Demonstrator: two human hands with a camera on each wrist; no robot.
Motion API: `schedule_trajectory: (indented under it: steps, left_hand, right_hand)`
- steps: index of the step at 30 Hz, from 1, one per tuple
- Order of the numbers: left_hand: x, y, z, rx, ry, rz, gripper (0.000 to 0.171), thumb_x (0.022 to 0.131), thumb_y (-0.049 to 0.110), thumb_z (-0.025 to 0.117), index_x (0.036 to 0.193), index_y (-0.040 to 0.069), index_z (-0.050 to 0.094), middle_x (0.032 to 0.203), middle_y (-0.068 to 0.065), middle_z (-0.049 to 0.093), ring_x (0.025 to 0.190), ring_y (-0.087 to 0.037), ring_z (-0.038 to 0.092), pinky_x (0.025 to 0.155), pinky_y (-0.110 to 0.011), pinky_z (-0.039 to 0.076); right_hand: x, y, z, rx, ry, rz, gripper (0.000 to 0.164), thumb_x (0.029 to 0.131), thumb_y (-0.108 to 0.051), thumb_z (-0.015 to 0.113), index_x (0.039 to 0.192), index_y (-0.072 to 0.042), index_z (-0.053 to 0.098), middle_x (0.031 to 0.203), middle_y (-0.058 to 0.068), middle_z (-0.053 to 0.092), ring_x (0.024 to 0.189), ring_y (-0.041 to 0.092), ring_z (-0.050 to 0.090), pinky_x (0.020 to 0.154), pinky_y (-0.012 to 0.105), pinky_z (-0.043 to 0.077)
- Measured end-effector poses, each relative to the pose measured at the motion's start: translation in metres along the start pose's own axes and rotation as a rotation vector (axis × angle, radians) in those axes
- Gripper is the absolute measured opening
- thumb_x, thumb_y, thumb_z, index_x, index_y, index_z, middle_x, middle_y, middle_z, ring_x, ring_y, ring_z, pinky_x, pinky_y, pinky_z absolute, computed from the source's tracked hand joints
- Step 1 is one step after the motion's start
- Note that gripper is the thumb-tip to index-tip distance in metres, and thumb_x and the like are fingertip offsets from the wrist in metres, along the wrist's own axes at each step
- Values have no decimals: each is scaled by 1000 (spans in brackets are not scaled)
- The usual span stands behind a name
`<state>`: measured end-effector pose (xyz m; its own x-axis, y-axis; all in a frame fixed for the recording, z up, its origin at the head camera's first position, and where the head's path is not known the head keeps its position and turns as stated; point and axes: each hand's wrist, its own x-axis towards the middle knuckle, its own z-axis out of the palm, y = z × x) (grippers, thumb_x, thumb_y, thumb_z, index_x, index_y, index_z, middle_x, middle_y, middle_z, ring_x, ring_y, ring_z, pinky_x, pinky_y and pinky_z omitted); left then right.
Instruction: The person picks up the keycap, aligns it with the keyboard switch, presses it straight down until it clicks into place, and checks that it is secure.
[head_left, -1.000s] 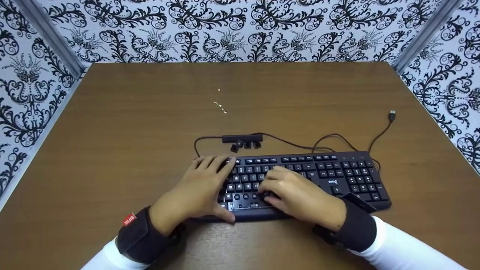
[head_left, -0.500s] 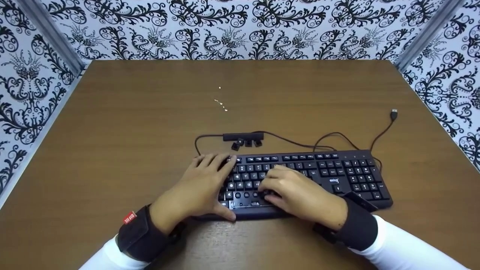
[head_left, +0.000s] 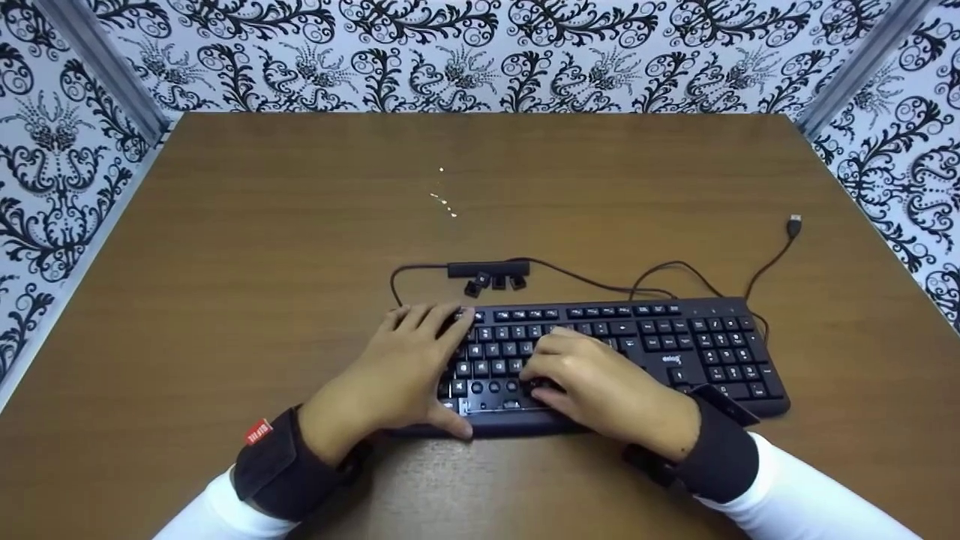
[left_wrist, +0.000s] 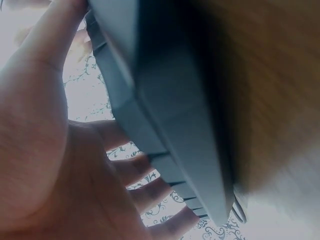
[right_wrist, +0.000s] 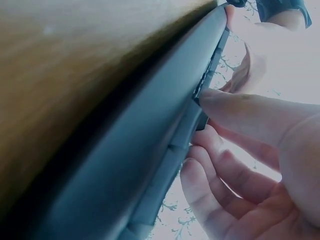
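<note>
A black keyboard [head_left: 679, 360] lies on the brown table, its front edge toward me. My left hand [head_left: 401, 367] rests spread over its left end, fingers fairly straight toward the back edge and thumb at the front edge. Over the bottom rows, my right hand [head_left: 592, 379] has its fingers curled; in the right wrist view, thumb and forefinger pinch a small dark keycap [right_wrist: 202, 121] at the key row. Beside the right thumb, several bare round key sockets [head_left: 493, 388] show without caps. Several loose keycaps [head_left: 499, 282] lie behind the keyboard. My right hand covers part of the keys.
The keyboard's cable [head_left: 577, 281] runs behind it, through a black bar-shaped piece [head_left: 487, 269], to a USB plug [head_left: 794, 225] at the right. Small whitish specks [head_left: 444, 202] lie farther back on the table [head_left: 262, 225]. Patterned walls [head_left: 465, 60] stand around its far sides.
The head view has tilted slightly, so the table's back edge sits higher in it. Both hands keep nearly the same place on the keyboard.
</note>
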<state>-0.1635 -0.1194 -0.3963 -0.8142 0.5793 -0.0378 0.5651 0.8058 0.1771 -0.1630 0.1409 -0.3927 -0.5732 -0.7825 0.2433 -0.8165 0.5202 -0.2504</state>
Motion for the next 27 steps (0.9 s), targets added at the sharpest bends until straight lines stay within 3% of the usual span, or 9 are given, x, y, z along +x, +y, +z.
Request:
schedule_trajectory:
  steps: [18, 27]
  left_hand:
    - [0, -1, 0, 1, -10, -13, 139, 53, 86, 72, 159, 9, 26, 160, -15, 33, 143, -40, 37, 119, -61, 27]
    - [0, -1, -1, -8, -6, -8, 138, 53, 84, 74, 158, 8, 27, 159, -16, 34, 142, -40, 38, 118, -62, 28]
  right_hand:
    - [3, 0, -1, 14, -5, 14, 16, 83, -13, 79, 99, -9, 77, 89, 0, 67, 83, 13, 60, 75, 27, 57]
    - [3, -2, 4, -16, 28, 4, 8, 82, -12, 80, 90, -11, 76, 86, -2, 65, 82, 13, 56, 75, 28, 55]
